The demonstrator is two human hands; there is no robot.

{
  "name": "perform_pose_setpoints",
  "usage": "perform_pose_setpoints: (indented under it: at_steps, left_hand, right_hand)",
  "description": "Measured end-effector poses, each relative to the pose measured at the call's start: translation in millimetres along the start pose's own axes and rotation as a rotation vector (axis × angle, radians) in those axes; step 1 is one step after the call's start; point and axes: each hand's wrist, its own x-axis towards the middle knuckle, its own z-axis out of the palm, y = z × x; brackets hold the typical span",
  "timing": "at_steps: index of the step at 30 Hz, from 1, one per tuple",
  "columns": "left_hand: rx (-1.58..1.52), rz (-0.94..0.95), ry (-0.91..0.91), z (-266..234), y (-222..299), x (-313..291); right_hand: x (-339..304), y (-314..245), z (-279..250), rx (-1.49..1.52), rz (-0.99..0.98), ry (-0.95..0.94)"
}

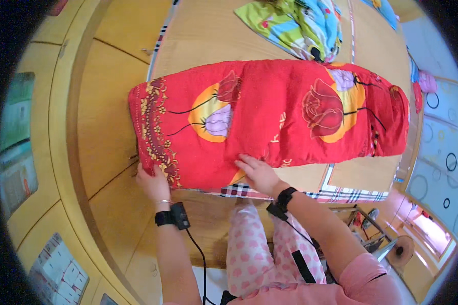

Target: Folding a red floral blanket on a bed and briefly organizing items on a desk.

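Observation:
A red quilt (pixel 269 112) with large flower prints and a gold-patterned border lies folded into a long strip across the bed (pixel 203 43). My left hand (pixel 153 182) is closed on its near left corner, the fingers partly hidden by the cloth. Farther right, my right hand (pixel 259 174) rests on the quilt's near edge with its fingers stretched out, holding nothing. Each wrist wears a black strap with a small device and a cable.
Beyond the quilt lies a crumpled green and blue printed cloth (pixel 303 25). Yellow wooden cabinets (pixel 107 101) stand close on the left. At the lower right are a wooden-framed rack (pixel 359 221) and a fan (pixel 401 249). A blue circle-patterned surface (pixel 440 152) fills the right side.

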Motion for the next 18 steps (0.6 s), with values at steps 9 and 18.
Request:
perform_pose_setpoints:
  at_steps: [9, 18]
  left_hand:
    - [-0.047, 0.609, -0.642, 126.9, 161.2, -233.0]
    - [-1.22, -1.288, -0.52, 259.1, 204.5, -309.4]
  right_hand:
    - [-208.9, 159.0, -36.6, 0.168, 0.82, 0.328]
    - [-250.8, 290.9, -96.8, 1.901, 0.935, 1.022]
